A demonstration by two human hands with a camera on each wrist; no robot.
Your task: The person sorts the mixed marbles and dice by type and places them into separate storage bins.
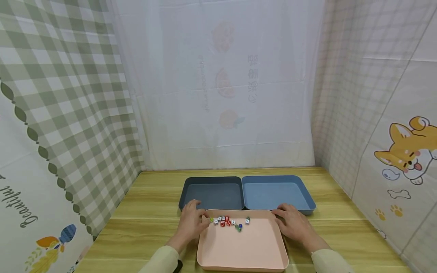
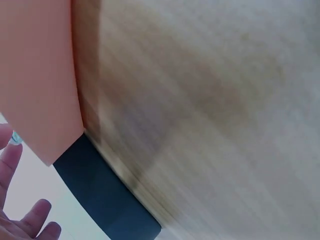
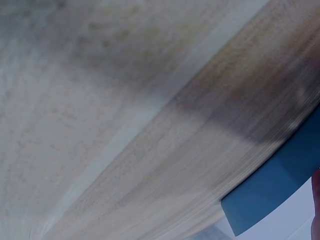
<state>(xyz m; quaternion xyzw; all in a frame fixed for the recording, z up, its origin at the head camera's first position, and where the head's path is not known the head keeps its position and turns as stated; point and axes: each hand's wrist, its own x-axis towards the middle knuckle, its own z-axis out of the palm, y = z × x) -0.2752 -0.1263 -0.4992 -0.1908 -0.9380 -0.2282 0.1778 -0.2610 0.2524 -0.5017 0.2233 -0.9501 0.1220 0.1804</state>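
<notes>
The pink tray (image 1: 244, 246) lies in front of the person, with white and red dice (image 1: 223, 221) and small coloured marbles (image 1: 238, 228) toward its far side. By its far left corner is the left hand (image 1: 192, 224). In the left wrist view, that hand's thumb and index finger pinch a small clear, teal-tinted marble (image 2: 16, 138), its other fingers spread apart. At the far right corner lies the right hand (image 1: 293, 224), its fingertips at the rim and its fingers relaxed. Only a sliver of a right finger (image 3: 316, 202) shows in the right wrist view.
Behind the pink tray stand a dark grey-blue tray (image 1: 213, 194) on the left and a blue tray (image 1: 278, 193) on the right, side by side. All rest on a wood-grain table (image 1: 143, 212). Hanging cloths (image 1: 225, 144) surround the table at the back and sides.
</notes>
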